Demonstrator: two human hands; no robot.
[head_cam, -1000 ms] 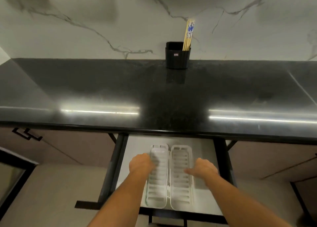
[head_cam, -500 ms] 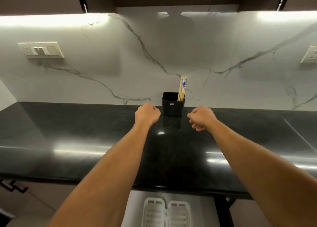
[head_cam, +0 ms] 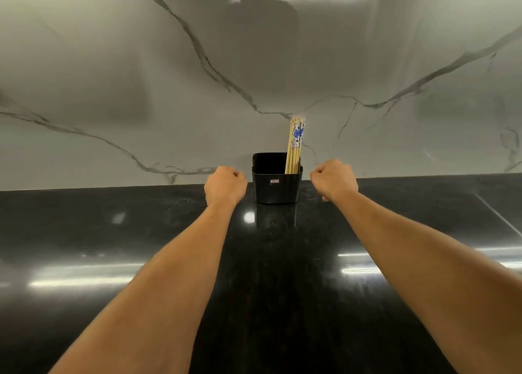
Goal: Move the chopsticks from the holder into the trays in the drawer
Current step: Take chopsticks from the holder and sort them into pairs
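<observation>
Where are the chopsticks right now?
Head view: the chopsticks stand in the right side of the black holder, at the back of the counter against the marble wall, between the left hand and right hand, touched by neither.

Dim, greenish indoor light, bright rectangular glare high on the glossy marble wall (head_cam: pixel 113 62), streaked reflections and a round hotspot on the black surface (head_cam: pixel 84 232), soft overall focus, wide-angle bending at the edges.

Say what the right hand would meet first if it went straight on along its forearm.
Probably the holder, at its right rim where the chopsticks stand; the right hand points left and away toward it. Depth is unclear, so this is a guess.
</observation>
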